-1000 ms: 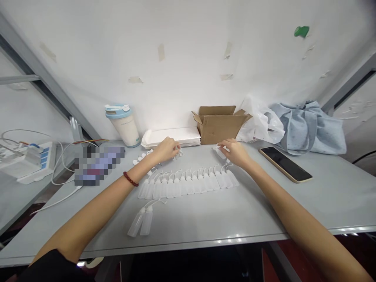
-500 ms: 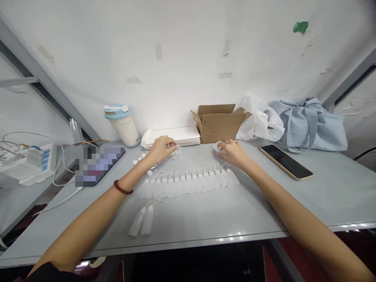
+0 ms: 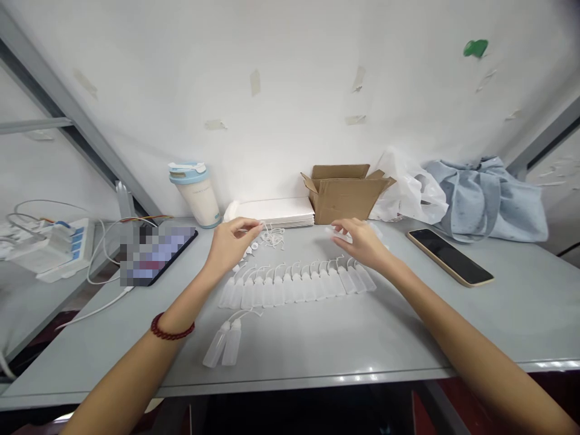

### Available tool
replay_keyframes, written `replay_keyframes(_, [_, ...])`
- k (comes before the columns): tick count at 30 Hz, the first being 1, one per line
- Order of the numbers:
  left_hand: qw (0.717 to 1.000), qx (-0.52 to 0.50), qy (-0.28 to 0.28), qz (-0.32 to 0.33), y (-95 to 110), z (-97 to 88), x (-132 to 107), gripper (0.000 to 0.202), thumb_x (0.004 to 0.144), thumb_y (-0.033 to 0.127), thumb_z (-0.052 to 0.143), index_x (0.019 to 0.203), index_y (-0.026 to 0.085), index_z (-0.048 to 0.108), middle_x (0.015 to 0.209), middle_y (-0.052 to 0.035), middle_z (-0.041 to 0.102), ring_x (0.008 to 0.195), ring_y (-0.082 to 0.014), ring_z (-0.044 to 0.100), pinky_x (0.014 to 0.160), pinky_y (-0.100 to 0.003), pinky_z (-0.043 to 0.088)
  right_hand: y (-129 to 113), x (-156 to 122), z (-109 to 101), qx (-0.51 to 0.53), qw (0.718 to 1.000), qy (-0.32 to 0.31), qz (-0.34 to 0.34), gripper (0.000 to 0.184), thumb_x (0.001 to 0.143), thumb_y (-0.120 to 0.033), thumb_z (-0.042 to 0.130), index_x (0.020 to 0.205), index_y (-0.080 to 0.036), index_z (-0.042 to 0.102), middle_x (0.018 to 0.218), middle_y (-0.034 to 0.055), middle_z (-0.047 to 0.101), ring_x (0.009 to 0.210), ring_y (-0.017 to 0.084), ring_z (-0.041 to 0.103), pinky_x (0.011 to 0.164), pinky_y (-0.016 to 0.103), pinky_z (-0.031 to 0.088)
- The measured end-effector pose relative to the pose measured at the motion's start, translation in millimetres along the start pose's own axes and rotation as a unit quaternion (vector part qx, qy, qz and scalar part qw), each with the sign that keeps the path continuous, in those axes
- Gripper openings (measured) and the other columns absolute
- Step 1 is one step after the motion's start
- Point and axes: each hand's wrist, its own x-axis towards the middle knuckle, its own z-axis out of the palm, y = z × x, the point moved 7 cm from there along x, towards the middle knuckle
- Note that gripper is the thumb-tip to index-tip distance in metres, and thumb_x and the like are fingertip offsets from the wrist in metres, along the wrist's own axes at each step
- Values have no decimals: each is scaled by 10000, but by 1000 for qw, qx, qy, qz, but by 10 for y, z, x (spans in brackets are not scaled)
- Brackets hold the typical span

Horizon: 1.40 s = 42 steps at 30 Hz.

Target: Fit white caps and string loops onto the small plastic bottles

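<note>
Left hand (image 3: 229, 243) sits nearer the worktop's (image 3: 326, 338) left edge, fingertips meeting, grasp unclear; right hand (image 3: 362, 243) parts its fingers by a clear piece (image 3: 330, 230); bottles (image 3: 296, 287) line up, seemingly for easy reach.

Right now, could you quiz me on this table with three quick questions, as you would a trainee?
1. True or false: the cardboard box stands with its flaps open.
2. Which hand is nearer the pile of thin white strings?
3. Fill the gap: ___ small translucent bottles lie in front of the long row.

Key: 1. True. 2. The left hand. 3. Two.
</note>
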Motion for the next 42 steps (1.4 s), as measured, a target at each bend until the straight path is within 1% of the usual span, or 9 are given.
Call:
replay_keyframes(4, [983, -126, -91, -95, 6, 241, -176, 244, 714, 355, 689, 848, 151, 694, 774, -49, 705, 682, -156, 617, 590, -268, 482, -437, -108, -63, 119, 989, 40, -76, 244, 877, -263, 535, 1105, -177, 554, 966, 101, 667, 888, 234, 626, 774, 374, 491])
replay_keyframes(7, [958, -208, -150, -126, 89, 441, -311, 254, 695, 315, 719, 877, 152, 650, 752, -34, 694, 663, -139, 614, 580, -255, 469, -735, -219, -42, 163, 980, 33, -113, 260, 901, -278, 526, 1147, -194, 524, 978, 96, 667, 889, 221, 639, 775, 369, 515])
replay_keyframes(11, [931, -272, -186, -154, 156, 551, -420, 216, 698, 285, 729, 801, 155, 591, 679, 0, 656, 586, -99, 567, 571, -239, 447, -938, -333, -23, 202, 970, 38, -129, 263, 921, -293, 510, 1172, -214, 505, 992, 93, 665, 891, 207, 649, 692, 328, 557])
replay_keyframes(15, [926, -282, -190, -165, 139, 552, -441, 195, 712, 276, 725, 812, 155, 609, 678, 1, 649, 585, -98, 560, 581, -240, 452, -961, -371, -28, 228, 963, 66, -124, 257, 930, -306, 497, 1170, -214, 498, 1001, 91, 662, 875, 200, 665, 577, 289, 579])
replay_keyframes(21, [940, -256, -186, -125, 168, 551, -432, 182, 757, 305, 690, 859, 155, 703, 724, -17, 659, 634, -110, 556, 578, -231, 460, -946, -382, 18, 267, 956, 79, -96, 236, 915, -291, 530, 1133, -216, 482, 1012, 80, 657, 810, 172, 683, 625, 290, 612])
replay_keyframes(28, [955, -213, -180, -100, 231, 522, -451, 196, 768, 316, 689, 898, 170, 684, 731, 1, 669, 597, -94, 560, 565, -211, 468, -933, -398, 50, 301, 947, 81, -76, 256, 913, -309, 530, 1147, -227, 466, 1020, 76, 636, 793, 165, 684, 663, 307, 616])
replay_keyframes(36, [953, -155, -253, -64, 287, 562, -472, 246, 825, 371, 623, 919, 154, 692, 698, -18, 667, 635, -117, 591, 541, -205, 434, -973, -427, 58, 292, 947, 82, -105, 256, 921, -272, 518, 1165, -226, 454, 1037, 82, 638, 799, 162, 684, 646, 292, 609])
replay_keyframes(39, [957, -126, -257, -54, 330, 544, -477, 220, 813, 351, 631, 877, 151, 694, 716, -15, 666, 628, -115, 584, 541, -208, 429, -987, -444, 86, 297, 944, 80, -118, 287, 925, -273, 510, 1198, -234, 434, 1039, 84, 635, 837, 172, 684, 648, 297, 608])
replay_keyframes(42, [960, -90, -264, -39, 367, 531, -478, 223, 814, 359, 627, 878, 161, 704, 751, -17, 674, 650, -123, 582, 548, -213, 429, -963, -439, 141, 318, 941, 56, -98, 351, 915, -282, 527, 1240, -240, 400, 1011, 82, 647, 855, 179, 683, 687, 325, 607])
